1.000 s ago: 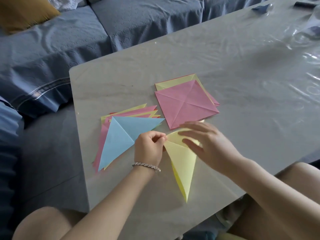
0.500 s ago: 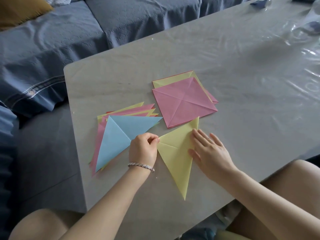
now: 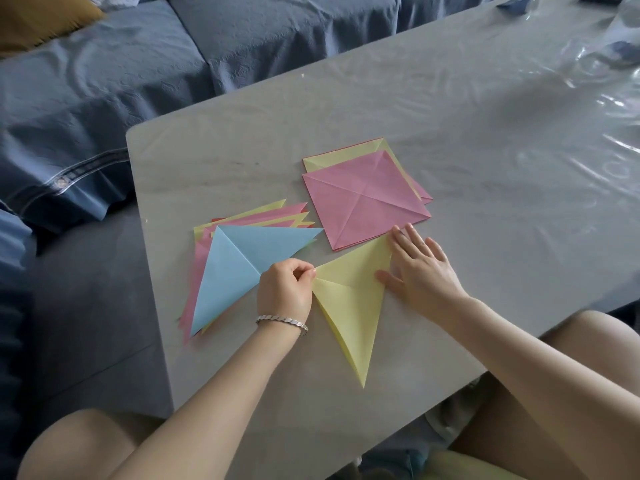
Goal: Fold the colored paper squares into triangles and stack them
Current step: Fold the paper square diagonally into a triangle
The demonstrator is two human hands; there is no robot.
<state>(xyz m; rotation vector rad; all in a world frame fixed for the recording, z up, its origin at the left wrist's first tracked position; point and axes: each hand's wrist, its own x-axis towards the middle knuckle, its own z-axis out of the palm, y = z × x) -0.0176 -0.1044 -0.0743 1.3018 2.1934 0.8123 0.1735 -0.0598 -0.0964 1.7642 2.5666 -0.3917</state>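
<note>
left hand (image 3: 285,292) pinched a corner of the yellow triangle (image 3: 349,306), right hand (image 3: 420,271) lay flat on its far edge. triangle sat just beside pink squares (image 3: 363,199), stack (image 3: 239,268) left of them. best: pin corners aligned, press crease flat.

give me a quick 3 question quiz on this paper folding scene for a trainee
1. True or false: the right hand presses with straight fingers on the yellow triangle.
2. Which colour tops the stack of folded triangles? A pink, B blue, C yellow.
3. What does the left hand pinch?

Key: 1 true. 2 B. 3 the yellow triangle's left corner.
</note>
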